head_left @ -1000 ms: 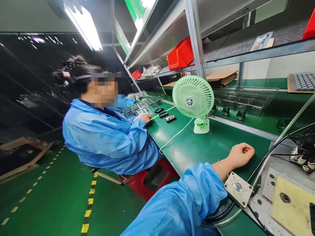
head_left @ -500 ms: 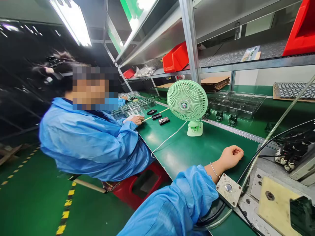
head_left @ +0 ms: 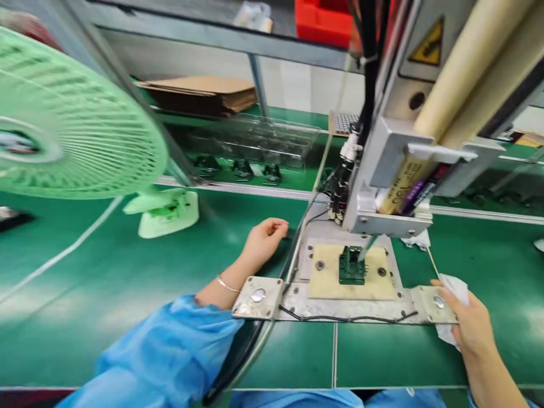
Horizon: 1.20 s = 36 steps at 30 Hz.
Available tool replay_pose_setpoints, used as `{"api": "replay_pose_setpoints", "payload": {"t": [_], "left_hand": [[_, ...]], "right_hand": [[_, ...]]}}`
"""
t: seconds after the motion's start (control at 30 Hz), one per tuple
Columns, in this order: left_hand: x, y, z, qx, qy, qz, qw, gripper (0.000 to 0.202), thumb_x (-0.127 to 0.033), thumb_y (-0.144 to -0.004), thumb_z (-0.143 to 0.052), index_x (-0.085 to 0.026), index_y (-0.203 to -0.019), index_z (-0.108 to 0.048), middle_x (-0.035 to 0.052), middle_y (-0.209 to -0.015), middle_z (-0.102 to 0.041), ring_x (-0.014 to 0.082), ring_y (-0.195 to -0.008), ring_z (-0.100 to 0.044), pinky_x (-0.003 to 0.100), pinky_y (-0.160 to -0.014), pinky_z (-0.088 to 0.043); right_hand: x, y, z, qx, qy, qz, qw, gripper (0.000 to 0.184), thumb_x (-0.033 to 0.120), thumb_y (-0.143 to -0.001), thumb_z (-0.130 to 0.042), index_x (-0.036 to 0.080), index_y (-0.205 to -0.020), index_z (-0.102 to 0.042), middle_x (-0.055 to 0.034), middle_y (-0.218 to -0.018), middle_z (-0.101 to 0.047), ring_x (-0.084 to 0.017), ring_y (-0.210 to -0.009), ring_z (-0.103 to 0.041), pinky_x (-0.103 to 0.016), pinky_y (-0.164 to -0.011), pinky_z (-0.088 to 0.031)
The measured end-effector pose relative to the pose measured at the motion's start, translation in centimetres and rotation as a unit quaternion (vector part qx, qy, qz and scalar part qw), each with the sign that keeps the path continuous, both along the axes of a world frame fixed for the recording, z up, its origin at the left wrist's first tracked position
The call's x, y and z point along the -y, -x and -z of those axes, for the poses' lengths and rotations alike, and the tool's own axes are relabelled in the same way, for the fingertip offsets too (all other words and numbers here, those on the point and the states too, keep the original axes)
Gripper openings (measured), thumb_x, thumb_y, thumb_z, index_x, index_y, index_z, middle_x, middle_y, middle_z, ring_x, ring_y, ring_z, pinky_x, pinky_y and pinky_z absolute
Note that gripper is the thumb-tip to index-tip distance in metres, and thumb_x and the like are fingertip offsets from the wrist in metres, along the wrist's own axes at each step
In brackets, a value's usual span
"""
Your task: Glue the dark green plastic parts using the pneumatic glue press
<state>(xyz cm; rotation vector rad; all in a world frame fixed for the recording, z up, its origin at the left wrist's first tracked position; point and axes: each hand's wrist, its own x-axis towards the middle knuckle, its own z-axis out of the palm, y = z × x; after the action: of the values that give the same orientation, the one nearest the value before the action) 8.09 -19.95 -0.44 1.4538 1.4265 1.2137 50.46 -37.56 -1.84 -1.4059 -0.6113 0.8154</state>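
My left hand (head_left: 264, 242) rests on the green bench left of the machine's base, its fingers loosely curled with nothing showing in them. The wrist lies beside the left push button (head_left: 258, 295). At the right push button (head_left: 438, 302), my right hand (head_left: 476, 326) is closed around a crumpled white wipe (head_left: 454, 288) and a thin stick (head_left: 433, 262) that points up and away. Between the hands, a dark green molded part (head_left: 351, 273) sits on the cream pad (head_left: 321, 286) of the fixture, below the press head (head_left: 386, 222).
At the left stands a light green fan (head_left: 106, 136) with a white cord (head_left: 80, 238). Black and clear cables (head_left: 293, 266) run beside my left hand. Behind are cardboard sheets (head_left: 204, 85), a clear plastic tray (head_left: 272, 136) and a red bin (head_left: 323, 22).
My view has swung right, from the co-worker and fan to the machine. My right hand and the press head have come into sight. My left hand stays curled on the bench.
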Motion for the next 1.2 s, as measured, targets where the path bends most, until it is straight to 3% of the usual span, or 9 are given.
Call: {"api": "replay_pose_setpoints", "payload": {"t": [0.17, 0.33, 0.4, 0.6, 0.7, 0.83, 1.0, 1.1, 1.2], "left_hand": [[2.3, -1.7, -4.1, -0.008, -0.011, 0.030, 0.999, 0.048, -0.057, -0.071, -0.071, -0.016, -0.097, -0.064, 0.0063, -0.092, -0.066, 0.0224, -0.086, -0.062, 0.035, -0.083, -0.050], [5.3, -6.0, -8.3, -0.143, 0.005, 0.274, 0.951, 0.080, -0.051, -0.060, -0.084, -0.023, -0.128, -0.052, 0.0124, -0.132, -0.058, 0.0346, -0.119, -0.056, 0.049, -0.101, -0.047], [5.9, -7.8, -8.2, -0.171, 0.013, 0.314, 0.934, 0.087, -0.050, -0.058, -0.085, -0.024, -0.132, -0.047, 0.0132, -0.137, -0.054, 0.0368, -0.124, -0.052, 0.053, -0.104, -0.044], [6.1, -10.6, -6.4, -0.061, 0.073, 0.313, 0.945, 0.056, -0.034, -0.062, -0.083, -0.018, -0.109, -0.058, 0.0102, -0.110, -0.068, 0.0294, -0.106, -0.064, 0.048, -0.101, -0.047], [6.4, -11.0, -7.2, -0.025, 0.099, 0.314, 0.944, 0.047, -0.036, -0.064, -0.081, -0.016, -0.102, -0.061, 0.0084, -0.098, -0.071, 0.0255, -0.092, -0.068, 0.041, -0.088, -0.055], [7.4, -11.0, -9.0, 0.059, 0.255, 0.302, 0.916, 0.039, -0.036, -0.061, -0.083, -0.014, -0.090, -0.070, 0.0078, -0.088, -0.074, 0.0227, -0.081, -0.069, 0.034, -0.076, -0.056], [10.3, -10.3, -9.8, 0.081, 0.358, 0.294, 0.882, 0.028, -0.036, -0.059, -0.083, -0.014, -0.073, -0.072, 0.0059, -0.075, -0.072, 0.0195, -0.068, -0.067, 0.027, -0.062, -0.053], [12.8, -9.9, -10.2, 0.027, 0.303, 0.326, 0.895, 0.030, -0.032, -0.059, -0.084, -0.017, -0.082, -0.072, 0.0044, -0.084, -0.073, 0.0229, -0.079, -0.068, 0.030, -0.071, -0.055], [15.0, -9.9, -10.9, -0.039, 0.162, 0.354, 0.920, 0.041, -0.029, -0.056, -0.087, -0.020, -0.092, -0.072, 0.0034, -0.093, -0.070, 0.0245, -0.089, -0.067, 0.032, -0.080, -0.055]], "right_hand": [[-0.7, 0.7, -0.5, -0.079, 0.015, 0.030, 0.996, 0.055, 0.037, -0.042, -0.098, 0.015, -0.087, -0.076, -0.0101, -0.091, -0.074, -0.017, -0.066, -0.065, -0.022, -0.055, -0.057], [-0.8, 0.8, -0.4, -0.078, -0.008, 0.048, 0.996, 0.053, 0.039, -0.044, -0.097, 0.014, -0.087, -0.076, -0.0111, -0.090, -0.074, -0.016, -0.062, -0.064, -0.023, -0.051, -0.056], [-0.7, 0.6, -0.2, -0.069, -0.007, 0.047, 0.996, 0.051, 0.039, -0.047, -0.096, 0.014, -0.086, -0.076, -0.0116, -0.089, -0.074, -0.017, -0.063, -0.064, -0.024, -0.052, -0.056], [-0.3, 0.8, -0.2, -0.047, -0.005, 0.036, 0.998, 0.044, 0.036, -0.056, -0.092, 0.014, -0.090, -0.075, -0.0118, -0.092, -0.073, -0.021, -0.069, -0.067, -0.028, -0.057, -0.058], [-0.3, 1.0, -0.3, -0.054, 0.001, 0.026, 0.998, 0.044, 0.036, -0.056, -0.092, 0.015, -0.091, -0.075, -0.0116, -0.091, -0.073, -0.022, -0.068, -0.067, -0.030, -0.057, -0.058], [-0.5, 0.4, 0.1, -0.012, -0.014, 0.033, 0.999, 0.047, 0.039, -0.058, -0.090, 0.014, -0.095, -0.074, -0.0120, -0.096, -0.072, -0.022, -0.071, -0.066, -0.031, -0.059, -0.057], [1.5, 0.5, -0.5, 0.188, -0.042, 0.173, 0.966, 0.044, 0.050, -0.072, -0.079, 0.013, -0.096, -0.072, -0.0065, -0.079, -0.069, -0.019, -0.060, -0.061, -0.028, -0.051, -0.049], [4.4, 3.3, -3.3, 0.354, -0.062, 0.041, 0.932, 0.035, 0.051, -0.078, -0.076, 0.017, -0.087, -0.074, -0.0044, -0.068, -0.066, -0.019, -0.054, -0.058, -0.029, -0.049, -0.046], [6.3, 7.3, -7.0, 0.502, -0.193, -0.236, 0.810, 0.036, 0.053, -0.086, -0.069, 0.020, -0.101, -0.073, -0.0069, -0.081, -0.069, -0.021, -0.068, -0.064, -0.031, -0.062, -0.049]]}}
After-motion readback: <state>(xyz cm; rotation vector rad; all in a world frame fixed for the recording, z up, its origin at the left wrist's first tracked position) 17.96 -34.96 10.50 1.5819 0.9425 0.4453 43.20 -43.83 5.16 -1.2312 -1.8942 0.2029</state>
